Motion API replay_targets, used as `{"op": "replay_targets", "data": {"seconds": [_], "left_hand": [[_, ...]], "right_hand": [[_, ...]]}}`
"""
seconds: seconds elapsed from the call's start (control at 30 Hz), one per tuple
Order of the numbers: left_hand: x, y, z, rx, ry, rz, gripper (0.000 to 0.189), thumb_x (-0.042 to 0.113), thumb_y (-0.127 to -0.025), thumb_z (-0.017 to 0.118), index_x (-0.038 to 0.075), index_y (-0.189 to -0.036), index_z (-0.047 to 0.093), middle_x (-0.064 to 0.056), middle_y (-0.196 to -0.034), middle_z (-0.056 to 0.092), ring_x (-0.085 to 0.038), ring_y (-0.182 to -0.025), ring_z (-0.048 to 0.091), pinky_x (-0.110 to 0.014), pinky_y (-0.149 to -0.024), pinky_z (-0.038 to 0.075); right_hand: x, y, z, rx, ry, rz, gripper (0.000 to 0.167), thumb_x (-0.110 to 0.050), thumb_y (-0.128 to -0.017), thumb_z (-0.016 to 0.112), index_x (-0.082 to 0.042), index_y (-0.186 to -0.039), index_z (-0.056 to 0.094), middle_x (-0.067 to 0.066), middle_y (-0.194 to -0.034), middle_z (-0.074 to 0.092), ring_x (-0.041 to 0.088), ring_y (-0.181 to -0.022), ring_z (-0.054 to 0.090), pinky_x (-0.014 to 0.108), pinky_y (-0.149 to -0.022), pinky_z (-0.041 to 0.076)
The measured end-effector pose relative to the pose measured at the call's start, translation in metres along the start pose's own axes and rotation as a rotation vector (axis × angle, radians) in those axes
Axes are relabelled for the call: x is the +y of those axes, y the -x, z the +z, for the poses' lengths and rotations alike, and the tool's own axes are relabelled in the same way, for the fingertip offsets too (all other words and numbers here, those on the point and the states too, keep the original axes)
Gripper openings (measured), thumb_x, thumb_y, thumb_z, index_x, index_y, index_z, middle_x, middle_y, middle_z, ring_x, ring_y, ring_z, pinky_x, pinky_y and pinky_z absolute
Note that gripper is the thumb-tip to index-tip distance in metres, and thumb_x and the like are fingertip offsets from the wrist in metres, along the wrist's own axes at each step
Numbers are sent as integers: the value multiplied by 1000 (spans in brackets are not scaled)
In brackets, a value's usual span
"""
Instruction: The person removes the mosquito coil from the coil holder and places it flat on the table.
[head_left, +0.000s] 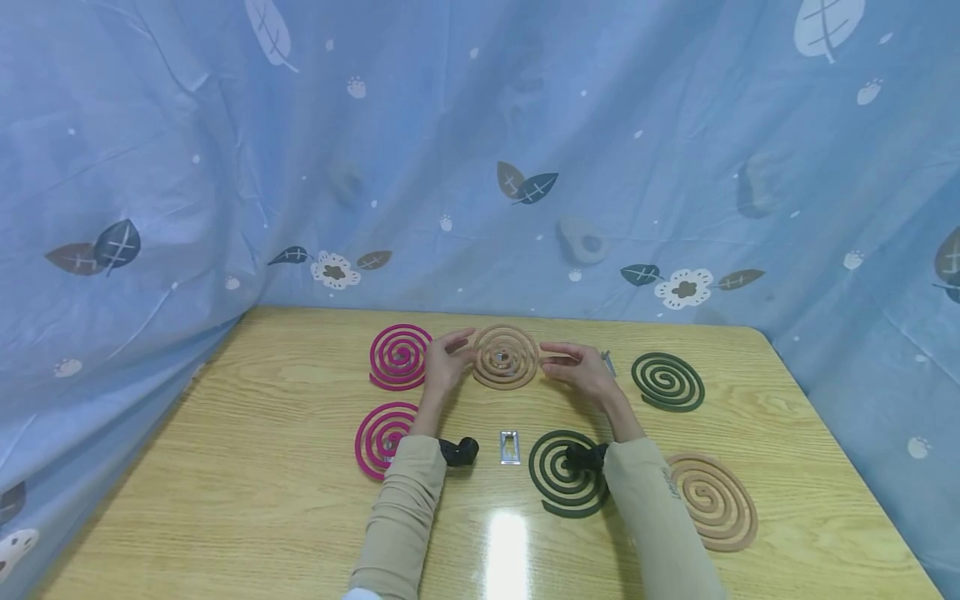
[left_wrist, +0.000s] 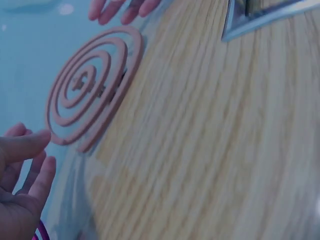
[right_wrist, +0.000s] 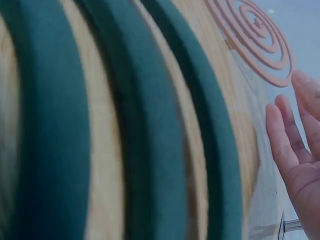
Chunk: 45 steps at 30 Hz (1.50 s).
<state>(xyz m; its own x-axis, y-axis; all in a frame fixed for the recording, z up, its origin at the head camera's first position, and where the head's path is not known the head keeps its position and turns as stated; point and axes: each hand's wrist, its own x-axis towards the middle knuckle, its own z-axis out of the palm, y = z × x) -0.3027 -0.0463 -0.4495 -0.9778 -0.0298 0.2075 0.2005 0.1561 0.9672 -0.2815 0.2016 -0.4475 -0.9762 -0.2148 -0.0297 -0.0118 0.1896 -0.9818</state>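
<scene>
Dark green coil [right_wrist: 150,125] lies on the surface [head_left: 270,442], this side of my right fingers [right_wrist: 282,140]. Tan coil [right_wrist: 258,25] sits between them and my left fingers [left_wrist: 42,181], seemingly propped on a metal piece [head_left: 501,357]. Both sets relaxed, slightly apart, pinching nothing; likely flanking the rim to steady it. Rim contact: can't tell.

From above its near side, the head camera looks forward and down over the pale wood-grain bench [head_left: 262,467] to the blue leaf-printed cloth [head_left: 465,125] past its far edge. Both wrist views sit low, rolled sideways, facing that edge, the right close over a dark green spiral coil [right_wrist: 145,125]. All three share the tan spiral coil [head_left: 506,358] there.
</scene>
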Motion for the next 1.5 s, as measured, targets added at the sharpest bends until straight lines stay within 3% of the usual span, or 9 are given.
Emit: {"op": "replay_targets", "data": {"seconds": [0.23, 0.43, 0.77, 0.9, 1.1, 1.5], "left_hand": [[-5, 0, -3, -18, 2, -25, 35, -14, -81, 67, -9, -116, 64, -25, -124, 60, -39, -116, 56, -43, -96, 51], [-5, 1, 0, -17, -46, -41, 33, -9, -81, 69, -6, -114, 66, -23, -122, 61, -37, -111, 60, -43, -90, 54], [-2, 3, 2, -9, -23, -51, 31, -15, -82, 65, -7, -112, 67, -25, -114, 65, -36, -106, 63, -41, -85, 57], [-1, 3, 1, -10, -13, -77, 31, -15, -83, 64, -7, -113, 67, -25, -115, 64, -35, -106, 63, -39, -85, 57], [-1, 2, 1, -4, -26, -66, 29, -12, -83, 65, -8, -112, 67, -25, -113, 65, -36, -104, 64, -36, -82, 58], [9, 5, 3, -41, -27, -64, 31, -5, -85, 68, -7, -115, 65, -25, -119, 62, -35, -108, 62, -39, -89, 55]], "right_hand": [[4, -6, 3, 2, 12, -33, 43, 2, -88, 66, 6, -130, 55, 28, -119, 61, 20, -103, 65, 25, -85, 56], [4, -10, 8, 45, 58, -61, 41, 5, -85, 68, 4, -125, 60, 26, -116, 63, 28, -102, 66, 25, -80, 57], [3, -15, 15, 110, 104, -64, 43, 4, -81, 73, 4, -123, 62, 25, -108, 67, 33, -101, 66, 19, -75, 55], [2, -16, 16, 117, 108, -57, 43, 4, -81, 73, 4, -122, 62, 25, -110, 66, 35, -103, 64, 20, -79, 55], [0, -17, 16, 125, 133, -71, 41, 2, -81, 74, 4, -121, 63, 24, -114, 65, 35, -106, 63, 24, -86, 54], [0, -11, 11, 123, 40, -65, 46, 1, -80, 75, 6, -124, 60, 26, -118, 62, 33, -109, 61, 14, -83, 52]]}}
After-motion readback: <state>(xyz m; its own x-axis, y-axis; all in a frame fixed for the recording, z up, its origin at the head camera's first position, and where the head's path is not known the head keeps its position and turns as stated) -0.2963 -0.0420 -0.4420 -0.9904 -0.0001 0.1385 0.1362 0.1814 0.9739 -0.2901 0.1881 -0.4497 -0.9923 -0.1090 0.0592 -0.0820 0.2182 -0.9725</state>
